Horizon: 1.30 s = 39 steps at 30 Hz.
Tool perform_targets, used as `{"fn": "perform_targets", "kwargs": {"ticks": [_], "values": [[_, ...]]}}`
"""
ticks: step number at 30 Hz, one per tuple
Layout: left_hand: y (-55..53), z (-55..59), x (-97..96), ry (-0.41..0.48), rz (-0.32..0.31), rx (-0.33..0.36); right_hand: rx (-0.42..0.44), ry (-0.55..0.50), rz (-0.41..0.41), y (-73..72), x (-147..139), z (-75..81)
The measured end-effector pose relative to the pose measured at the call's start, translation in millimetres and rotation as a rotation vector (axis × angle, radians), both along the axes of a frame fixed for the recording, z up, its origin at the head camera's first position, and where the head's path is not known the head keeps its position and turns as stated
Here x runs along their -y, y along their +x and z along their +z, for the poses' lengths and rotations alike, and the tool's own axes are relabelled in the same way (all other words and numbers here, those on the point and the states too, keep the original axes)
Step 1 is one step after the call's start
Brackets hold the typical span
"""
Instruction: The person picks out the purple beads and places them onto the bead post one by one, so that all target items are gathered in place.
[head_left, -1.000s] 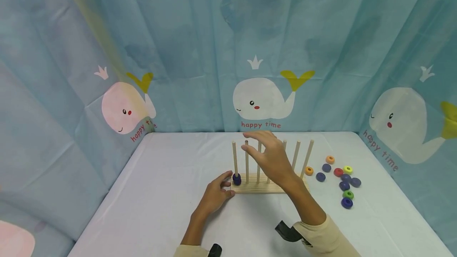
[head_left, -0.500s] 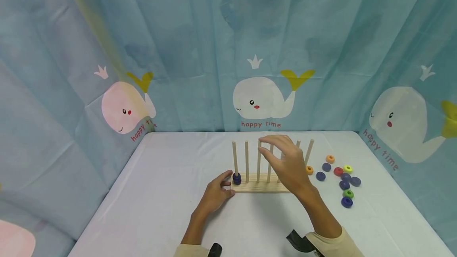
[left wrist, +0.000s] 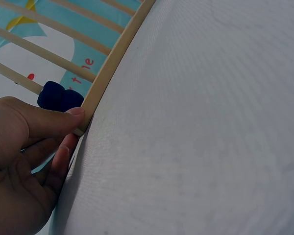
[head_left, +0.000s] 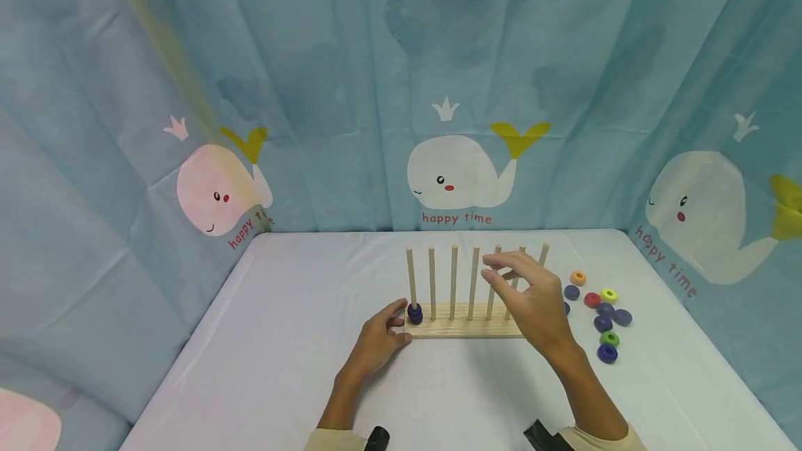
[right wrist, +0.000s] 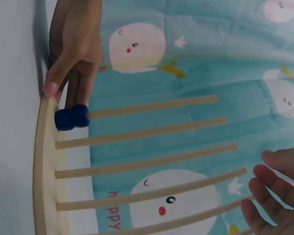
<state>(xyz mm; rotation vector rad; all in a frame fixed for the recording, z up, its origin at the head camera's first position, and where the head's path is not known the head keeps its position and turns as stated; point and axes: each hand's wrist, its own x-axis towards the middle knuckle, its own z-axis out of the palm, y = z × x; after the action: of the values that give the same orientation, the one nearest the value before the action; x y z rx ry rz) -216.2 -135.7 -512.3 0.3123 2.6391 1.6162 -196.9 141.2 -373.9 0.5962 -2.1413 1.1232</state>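
Note:
A pale wooden peg board (head_left: 464, 328) with several upright pegs stands in the middle of the table. Two dark blue beads (head_left: 415, 314) are stacked at the foot of its leftmost peg; the left wrist view shows these blue beads (left wrist: 60, 97) beside the thumb. My left hand (head_left: 374, 344) grips the board's left end between thumb and fingers. Over the right half of the board hangs my right hand (head_left: 535, 301), its thumb and fingers parted around nothing. In the right wrist view, the right hand (right wrist: 279, 193) is near the tops of the pegs, and the rightmost base end is hidden in the head view.
Loose beads lie to the right of the board: orange (head_left: 578, 278), red (head_left: 592, 300), yellow (head_left: 608, 295), green (head_left: 609, 339) and several blue ones (head_left: 607, 353). A white cloth covers the table (head_left: 301, 312). A blue whale-print curtain (head_left: 338, 124) closes off the back and sides.
My right hand has moved rightward along the pegs from the left part of the board, with its thumb and fingers still apart. The left hand and the beads have stayed put.

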Motion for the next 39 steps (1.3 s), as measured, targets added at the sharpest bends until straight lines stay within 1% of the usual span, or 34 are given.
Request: {"fn": "perform_targets", "kwargs": {"ticks": [4, 13, 20, 24, 27, 31, 34, 39], "values": [[0.2, -0.4, 0.0, -0.001, -0.002, 0.004, 0.025, 0.008, -0.05, 3.0, -10.8, -7.2], [0.7, -0.1, 0.6, 0.009, -0.002, -0.001, 0.1, -0.021, -0.085, 6.0, -36.3, -24.6], [0.4, -1.1, 0.8, 0.003, 0.001, -0.003, 0.132, -0.017, -0.132, 10.0, -56.2, -35.6], [0.4, -1.4, 0.7, 0.012, 0.0, 0.003, 0.174, -0.01, -0.161, 12.4, -67.5, -40.4], [0.5, -1.4, 0.6, 0.014, 0.0, 0.007, 0.19, 0.008, -0.182, 13.6, -75.6, -44.1], [0.1, -1.5, 0.5, 0.008, 0.005, 0.007, 0.185, 0.023, -0.206, 15.6, -84.7, -48.3], [0.2, -0.6, 0.4, 0.01, 0.007, 0.012, 0.202, 0.04, -0.251, 17.9, -89.8, -49.3], [0.2, -0.3, 0.5, 0.013, 0.004, 0.016, 0.256, 0.066, -0.311, 20.7, -99.3, -52.2]]}}
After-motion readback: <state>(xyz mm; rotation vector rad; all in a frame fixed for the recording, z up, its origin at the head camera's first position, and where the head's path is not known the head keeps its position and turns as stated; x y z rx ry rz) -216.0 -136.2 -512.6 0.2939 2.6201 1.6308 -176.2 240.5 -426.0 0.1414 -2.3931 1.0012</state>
